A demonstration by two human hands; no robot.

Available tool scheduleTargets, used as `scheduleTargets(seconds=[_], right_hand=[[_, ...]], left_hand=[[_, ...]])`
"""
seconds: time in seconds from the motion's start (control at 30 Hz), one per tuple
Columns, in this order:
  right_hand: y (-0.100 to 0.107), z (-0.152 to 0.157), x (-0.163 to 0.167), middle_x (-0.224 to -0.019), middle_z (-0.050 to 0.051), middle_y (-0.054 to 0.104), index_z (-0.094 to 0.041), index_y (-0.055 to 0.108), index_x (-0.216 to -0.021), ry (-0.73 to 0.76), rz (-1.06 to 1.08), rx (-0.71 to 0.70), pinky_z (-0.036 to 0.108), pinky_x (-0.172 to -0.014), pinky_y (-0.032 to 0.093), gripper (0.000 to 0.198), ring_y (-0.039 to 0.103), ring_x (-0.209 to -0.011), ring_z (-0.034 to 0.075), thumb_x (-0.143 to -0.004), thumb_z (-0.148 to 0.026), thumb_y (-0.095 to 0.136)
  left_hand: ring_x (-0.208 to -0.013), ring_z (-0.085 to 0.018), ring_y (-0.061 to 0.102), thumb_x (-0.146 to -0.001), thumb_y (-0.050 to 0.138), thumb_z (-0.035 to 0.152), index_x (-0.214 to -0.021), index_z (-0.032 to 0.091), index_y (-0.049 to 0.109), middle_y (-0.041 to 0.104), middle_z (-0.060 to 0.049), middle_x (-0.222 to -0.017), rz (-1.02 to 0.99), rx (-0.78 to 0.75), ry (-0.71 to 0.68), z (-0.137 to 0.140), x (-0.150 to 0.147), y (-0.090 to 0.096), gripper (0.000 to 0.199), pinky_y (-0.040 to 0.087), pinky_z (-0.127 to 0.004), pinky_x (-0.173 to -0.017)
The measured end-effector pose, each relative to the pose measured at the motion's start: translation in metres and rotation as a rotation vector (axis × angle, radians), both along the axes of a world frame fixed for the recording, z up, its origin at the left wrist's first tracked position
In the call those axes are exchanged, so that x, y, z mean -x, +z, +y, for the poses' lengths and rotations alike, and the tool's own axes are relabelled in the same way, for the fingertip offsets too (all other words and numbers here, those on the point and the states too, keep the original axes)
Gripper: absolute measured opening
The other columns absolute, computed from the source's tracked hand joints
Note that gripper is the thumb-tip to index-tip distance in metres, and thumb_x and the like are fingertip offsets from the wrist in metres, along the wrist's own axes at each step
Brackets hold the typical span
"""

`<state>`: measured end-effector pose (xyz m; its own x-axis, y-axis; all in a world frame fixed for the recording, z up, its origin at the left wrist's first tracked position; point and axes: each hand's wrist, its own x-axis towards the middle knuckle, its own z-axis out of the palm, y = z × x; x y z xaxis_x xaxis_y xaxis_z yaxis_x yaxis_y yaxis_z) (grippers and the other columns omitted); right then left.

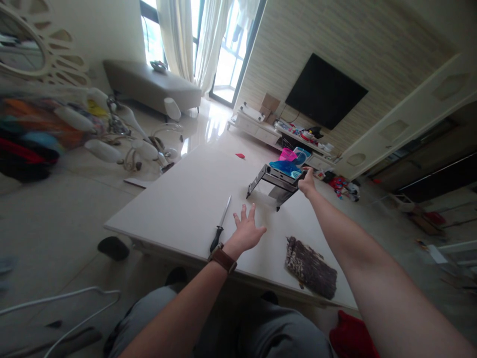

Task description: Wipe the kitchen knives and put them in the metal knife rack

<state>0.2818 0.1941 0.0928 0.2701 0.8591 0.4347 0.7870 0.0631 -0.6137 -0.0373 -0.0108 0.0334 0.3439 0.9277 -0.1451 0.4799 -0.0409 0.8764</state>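
Observation:
My right hand is closed round the right end of a small dark metal stand with legs, which is on or just above the far part of the white table. My left hand, with a brown strap on its wrist, hovers over the near part of the table, fingers spread and holding nothing. Just left of it lies a sharpening steel with a black handle, its tip pointing away. A folded dark brown, shaggy cloth lies near the front right edge.
Blue plastic things and a pink basket show at or behind the stand. A small red piece lies at the table's far side. A lamp with white shades stands on the floor at left. Red fabric is below the front right.

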Motion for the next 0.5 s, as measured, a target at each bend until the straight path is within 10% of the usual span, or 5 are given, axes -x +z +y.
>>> scheduleTargets(seconds=[0.17,0.3,0.5], right_hand=[[0.001,-0.008,0.006,-0.086,0.002,0.057,-0.029,0.048,-0.102,-0.06,0.005,0.065,0.049,-0.087,0.054,0.052,0.058,-0.08,0.026,-0.054,-0.018,0.062],[0.01,-0.009,0.013,-0.094,0.006,0.058,-0.026,0.05,-0.105,-0.129,-0.052,0.171,0.047,-0.087,0.052,0.051,0.058,-0.086,0.027,-0.057,-0.013,0.062],[0.025,-0.031,0.051,-0.14,0.021,0.044,-0.018,0.051,-0.123,-0.295,-0.451,-0.033,0.056,-0.1,0.038,0.053,0.039,-0.13,0.036,-0.071,-0.01,0.057]], left_hand=[[-0.157,-0.041,-0.007,-0.084,0.056,0.04,-0.163,0.015,0.022,0.005,-0.022,-0.171,-0.003,0.043,0.004,-0.004,-0.002,-0.001,0.089,0.012,-0.064,-0.124],[-0.155,-0.037,0.025,-0.087,0.056,0.028,-0.144,0.009,0.052,0.041,-0.026,-0.156,0.005,-0.022,-0.016,-0.008,-0.001,0.005,0.061,0.023,-0.051,-0.125],[-0.085,-0.018,0.069,-0.088,0.054,0.017,-0.087,0.016,0.067,0.072,-0.008,-0.092,-0.301,-0.106,0.111,-0.002,-0.004,0.011,0.013,0.052,-0.03,-0.081]])
